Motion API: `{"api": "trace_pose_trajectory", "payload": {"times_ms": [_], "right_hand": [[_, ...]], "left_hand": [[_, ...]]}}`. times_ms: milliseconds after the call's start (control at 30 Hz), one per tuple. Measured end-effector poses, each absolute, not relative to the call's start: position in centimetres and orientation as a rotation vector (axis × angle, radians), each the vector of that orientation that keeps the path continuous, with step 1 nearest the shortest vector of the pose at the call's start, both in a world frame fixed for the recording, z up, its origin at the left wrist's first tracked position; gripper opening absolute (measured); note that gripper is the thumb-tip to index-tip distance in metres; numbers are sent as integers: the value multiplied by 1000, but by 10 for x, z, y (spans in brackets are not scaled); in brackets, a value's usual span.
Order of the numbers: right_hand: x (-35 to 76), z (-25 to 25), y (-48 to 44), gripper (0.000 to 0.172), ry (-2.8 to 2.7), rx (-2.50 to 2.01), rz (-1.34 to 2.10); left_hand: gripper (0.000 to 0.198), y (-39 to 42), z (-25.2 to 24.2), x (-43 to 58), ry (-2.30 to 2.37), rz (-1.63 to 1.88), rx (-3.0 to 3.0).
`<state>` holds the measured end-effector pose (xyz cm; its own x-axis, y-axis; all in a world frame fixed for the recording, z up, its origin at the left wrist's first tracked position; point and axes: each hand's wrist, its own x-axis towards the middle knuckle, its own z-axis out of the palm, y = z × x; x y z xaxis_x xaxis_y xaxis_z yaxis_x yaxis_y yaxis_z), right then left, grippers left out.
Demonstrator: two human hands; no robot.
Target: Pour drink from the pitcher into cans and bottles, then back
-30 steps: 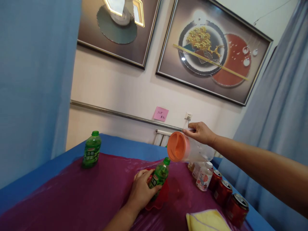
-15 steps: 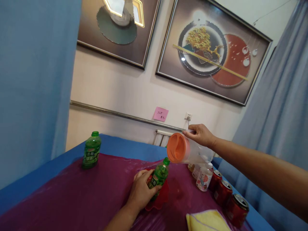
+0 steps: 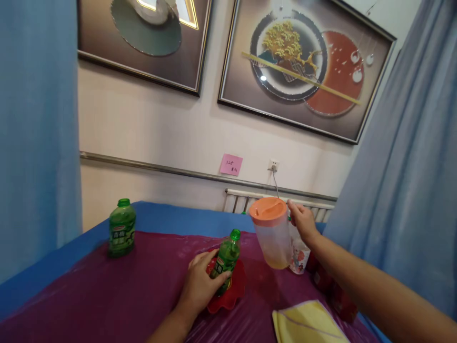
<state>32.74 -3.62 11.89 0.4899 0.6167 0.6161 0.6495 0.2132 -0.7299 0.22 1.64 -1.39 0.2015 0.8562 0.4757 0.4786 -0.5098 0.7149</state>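
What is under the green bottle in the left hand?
A red wavy-edged dish, its right and front parts showing. The green bottle and left hand cover other parts, including the spot beneath the base.

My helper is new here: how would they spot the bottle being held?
Find the purple sheet, then the red scalloped dish on it. The green bottle at that dish is it: the left hand grips it, while the similar bottle further left stands untouched.
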Motion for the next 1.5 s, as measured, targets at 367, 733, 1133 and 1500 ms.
{"api": "trace_pose_trajectory", "payload": {"times_ms": [367, 733, 1133, 1500], "right_hand": [[310, 11, -40, 61, -734, -1292, 259], [317, -12, -78, 46, -680, -1308, 23], [222, -19, -105, 24, -1611, -962, 177], [232, -56, -79, 30, -1692, -1029, 349]], "left_hand": [[67, 21, -12, 2, 1246, 1281, 1967], [67, 19, -3, 3, 1288, 1260, 1902], [74, 24, -7, 3, 1241, 1355, 1797], [73, 32, -4, 3, 1294, 1454, 1704]]}}
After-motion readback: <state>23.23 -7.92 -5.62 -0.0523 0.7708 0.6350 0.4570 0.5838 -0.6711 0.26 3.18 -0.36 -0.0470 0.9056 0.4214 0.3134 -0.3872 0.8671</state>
